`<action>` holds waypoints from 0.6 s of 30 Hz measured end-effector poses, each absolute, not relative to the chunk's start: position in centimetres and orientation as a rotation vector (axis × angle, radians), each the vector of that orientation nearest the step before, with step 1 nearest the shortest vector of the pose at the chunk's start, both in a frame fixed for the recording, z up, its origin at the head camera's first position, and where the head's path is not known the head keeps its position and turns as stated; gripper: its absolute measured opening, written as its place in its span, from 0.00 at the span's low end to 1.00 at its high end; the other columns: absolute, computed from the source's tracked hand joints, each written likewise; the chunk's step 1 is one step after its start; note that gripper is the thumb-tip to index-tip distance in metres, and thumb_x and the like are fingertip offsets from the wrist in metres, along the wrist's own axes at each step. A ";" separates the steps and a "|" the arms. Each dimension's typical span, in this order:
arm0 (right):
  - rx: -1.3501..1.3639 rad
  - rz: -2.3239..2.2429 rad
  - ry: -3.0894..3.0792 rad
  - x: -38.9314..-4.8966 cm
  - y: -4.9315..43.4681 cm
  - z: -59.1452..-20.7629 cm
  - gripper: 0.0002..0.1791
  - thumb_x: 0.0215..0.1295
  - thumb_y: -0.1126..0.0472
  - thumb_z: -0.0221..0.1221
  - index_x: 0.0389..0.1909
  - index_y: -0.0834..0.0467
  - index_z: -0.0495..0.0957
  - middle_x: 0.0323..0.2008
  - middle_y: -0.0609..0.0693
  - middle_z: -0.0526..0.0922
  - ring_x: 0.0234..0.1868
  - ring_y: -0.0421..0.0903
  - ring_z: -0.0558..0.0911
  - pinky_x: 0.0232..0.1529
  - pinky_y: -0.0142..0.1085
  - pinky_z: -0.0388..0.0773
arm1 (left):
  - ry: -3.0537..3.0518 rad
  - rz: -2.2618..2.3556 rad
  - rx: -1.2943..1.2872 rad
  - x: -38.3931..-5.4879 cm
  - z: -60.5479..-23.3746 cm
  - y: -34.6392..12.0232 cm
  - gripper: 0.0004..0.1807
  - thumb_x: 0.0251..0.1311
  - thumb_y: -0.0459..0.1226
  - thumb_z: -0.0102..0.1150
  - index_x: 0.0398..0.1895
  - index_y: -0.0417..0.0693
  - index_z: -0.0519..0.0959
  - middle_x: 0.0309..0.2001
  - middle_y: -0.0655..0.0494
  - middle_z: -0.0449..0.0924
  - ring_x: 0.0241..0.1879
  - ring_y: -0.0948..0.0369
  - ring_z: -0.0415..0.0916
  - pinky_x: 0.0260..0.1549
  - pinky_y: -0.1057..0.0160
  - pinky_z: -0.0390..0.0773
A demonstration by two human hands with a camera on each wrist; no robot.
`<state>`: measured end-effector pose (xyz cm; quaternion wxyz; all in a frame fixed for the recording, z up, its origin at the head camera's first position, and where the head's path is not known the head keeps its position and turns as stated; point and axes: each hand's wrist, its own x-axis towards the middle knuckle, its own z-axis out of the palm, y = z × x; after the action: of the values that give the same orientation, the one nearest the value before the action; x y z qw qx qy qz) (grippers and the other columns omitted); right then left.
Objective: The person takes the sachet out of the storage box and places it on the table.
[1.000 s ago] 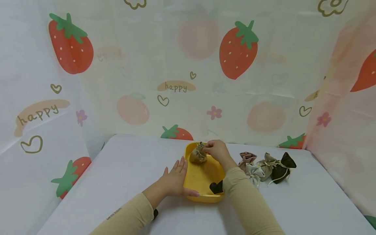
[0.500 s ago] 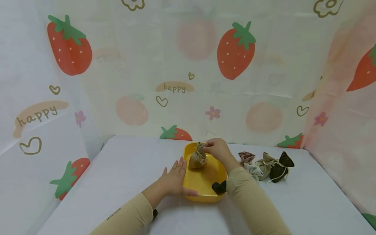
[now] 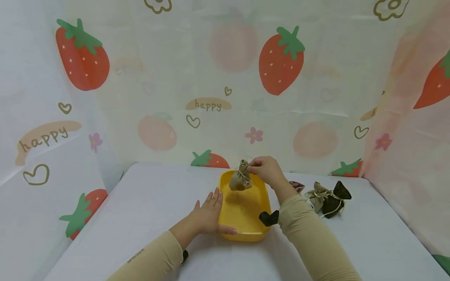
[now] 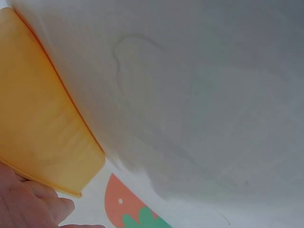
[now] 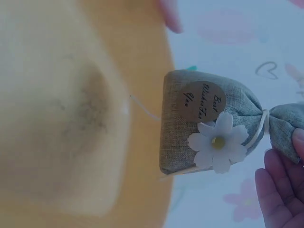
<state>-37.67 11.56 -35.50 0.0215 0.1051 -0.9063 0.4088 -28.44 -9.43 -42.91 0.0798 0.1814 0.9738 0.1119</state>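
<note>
My right hand [image 3: 268,170] pinches the gathered neck of a grey-beige cloth drawstring pouch [image 3: 240,182], which hangs above the far part of a yellow plastic tray [image 3: 241,237]. In the right wrist view the pouch [image 5: 175,137] shows a white fabric flower and a round "Best Wishes For You" tag, its neck tied with pale cord. Fingers straight, my left hand [image 3: 208,214] rests against the tray's left side, its thumb over the near edge. The left wrist view shows the tray's outer wall [image 4: 47,104] with fingers at the rim.
To the right of the tray stand more drawstring pouches: a pink one [image 3: 297,186], a beige one [image 3: 317,198] and a dark brown one [image 3: 336,203]. A white one is mostly hidden behind the right sleeve. A strawberry-print curtain [image 3: 211,132] closes off the table's back.
The right hand has lifted the pouch up from the tray's floor and slightly to the right. The left hand has stayed against the tray.
</note>
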 end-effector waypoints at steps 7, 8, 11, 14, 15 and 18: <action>0.347 1.318 -2.763 -36.2 12.2 -34.0 0.06 0.60 0.56 0.60 0.32 0.53 0.84 0.36 0.49 0.82 0.39 0.48 0.77 0.43 0.43 0.73 | 2.911 0.351 0.549 -28.5 -43.0 -9.4 0.70 0.33 0.77 0.47 0.71 0.41 0.38 0.72 0.47 0.28 0.70 0.49 0.33 0.59 0.36 0.46; 0.352 1.347 -2.746 -35.9 12.4 -33.8 0.07 0.60 0.56 0.60 0.32 0.53 0.84 0.36 0.49 0.82 0.39 0.48 0.77 0.44 0.43 0.73 | 2.911 0.352 0.550 -28.5 -43.0 -9.4 0.70 0.33 0.77 0.47 0.71 0.41 0.38 0.72 0.47 0.28 0.70 0.49 0.33 0.59 0.36 0.46; 0.385 1.405 -2.703 -35.2 13.0 -33.2 0.07 0.60 0.56 0.60 0.33 0.54 0.83 0.37 0.50 0.82 0.42 0.49 0.77 0.47 0.45 0.72 | 2.911 0.351 0.548 -28.5 -43.0 -9.4 0.71 0.32 0.78 0.46 0.71 0.41 0.38 0.72 0.47 0.28 0.70 0.49 0.34 0.59 0.36 0.46; 0.413 1.435 -2.676 -34.3 13.6 -32.7 0.07 0.59 0.56 0.60 0.33 0.55 0.83 0.37 0.49 0.82 0.43 0.48 0.77 0.48 0.45 0.71 | 2.906 0.359 0.545 -28.5 -43.0 -9.4 0.71 0.32 0.78 0.46 0.71 0.41 0.37 0.72 0.47 0.28 0.70 0.49 0.33 0.59 0.36 0.45; 0.421 1.436 -2.671 -34.0 13.8 -32.6 0.07 0.59 0.56 0.60 0.33 0.55 0.83 0.37 0.49 0.82 0.43 0.48 0.76 0.47 0.45 0.71 | 2.904 0.364 0.542 -28.5 -43.0 -9.4 0.71 0.32 0.78 0.46 0.71 0.41 0.37 0.72 0.47 0.28 0.70 0.49 0.33 0.59 0.36 0.45; 0.431 1.443 -2.664 -33.1 14.3 -32.1 0.07 0.59 0.56 0.61 0.34 0.54 0.83 0.36 0.48 0.82 0.43 0.48 0.76 0.46 0.44 0.71 | 2.898 0.380 0.534 -28.4 -42.9 -9.4 0.71 0.32 0.77 0.48 0.71 0.41 0.37 0.72 0.47 0.28 0.70 0.49 0.33 0.59 0.36 0.44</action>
<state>-33.15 14.26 -32.09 0.0407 0.1406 -0.8698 0.4711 -28.44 -9.43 -42.86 0.0849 0.1789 0.9719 0.1276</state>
